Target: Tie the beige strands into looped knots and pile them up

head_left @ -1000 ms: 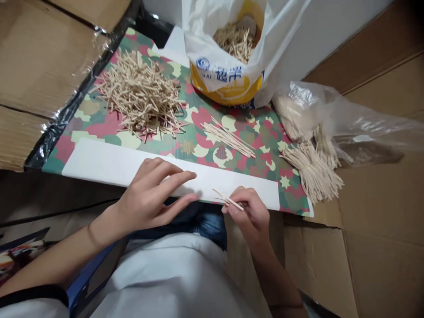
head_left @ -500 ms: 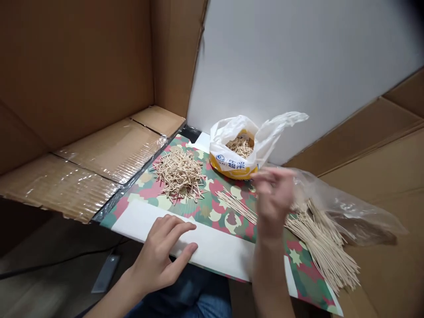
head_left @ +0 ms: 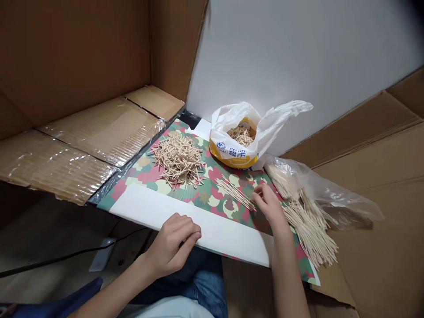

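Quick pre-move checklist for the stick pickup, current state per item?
1. Right hand at the small row of long sticks: ok, fingertips are at its near end.
2. Right hand free of other sticks: cannot tell, fingers are curled and the palm is hidden.
3. Left hand on the white strip at the board's near edge: ok, resting there with fingers curled.
4. Patterned board lying flat: ok.
5. Pile of short sticks apart from the row: ok, a gap shows between them.
6. Bundle of long sticks out of the right hand's way: ok, it lies to that hand's right.
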Available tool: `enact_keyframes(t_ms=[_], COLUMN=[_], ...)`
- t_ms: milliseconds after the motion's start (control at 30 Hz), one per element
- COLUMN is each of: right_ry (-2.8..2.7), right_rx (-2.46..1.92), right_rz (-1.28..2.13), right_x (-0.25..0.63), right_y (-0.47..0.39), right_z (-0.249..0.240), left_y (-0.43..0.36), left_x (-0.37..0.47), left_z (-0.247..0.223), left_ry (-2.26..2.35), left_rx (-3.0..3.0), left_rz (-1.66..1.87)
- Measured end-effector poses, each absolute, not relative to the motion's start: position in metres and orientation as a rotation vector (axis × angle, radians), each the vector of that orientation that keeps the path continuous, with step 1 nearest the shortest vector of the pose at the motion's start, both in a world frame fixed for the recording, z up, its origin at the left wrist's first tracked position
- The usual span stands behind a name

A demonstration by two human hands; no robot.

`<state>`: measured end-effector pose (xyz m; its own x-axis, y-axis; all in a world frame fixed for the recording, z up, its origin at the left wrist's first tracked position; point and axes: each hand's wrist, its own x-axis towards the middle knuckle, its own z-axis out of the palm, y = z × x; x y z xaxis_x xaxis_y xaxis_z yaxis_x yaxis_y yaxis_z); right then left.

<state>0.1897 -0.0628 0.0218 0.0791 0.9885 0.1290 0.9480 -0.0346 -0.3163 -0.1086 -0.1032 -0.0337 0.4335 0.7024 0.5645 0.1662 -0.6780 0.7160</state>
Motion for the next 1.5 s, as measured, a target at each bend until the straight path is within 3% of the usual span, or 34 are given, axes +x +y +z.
enact_keyframes(t_ms=[433, 1267, 1367, 1500], right_ry=[-2.435, -2.235, -2.06, -1.846], right_rx=[-1.929, -1.89, -1.811, -1.484], right_rz=[0.251, 0.377, 0.627, 1.54], right_x=[0.176, 0.187, 0.189, 0.172], right_y=[-0.018, -0.023, -0.035, -0.059], right_z=[0.011, 0.019, 0.034, 0.053], left_y=[-0.11, -0.107, -0.103, -0.092], left_x=[-0.096, -0.092, -0.095, -0.098], left_z=[-0.038, -0.03, -0.028, -0.016], left_ry=[0.723, 0.735, 0.763, 0.864], left_rx=[2.123, 2.11, 2.081, 2.042], left_rz=[1.126, 1.112, 1.144, 1.17])
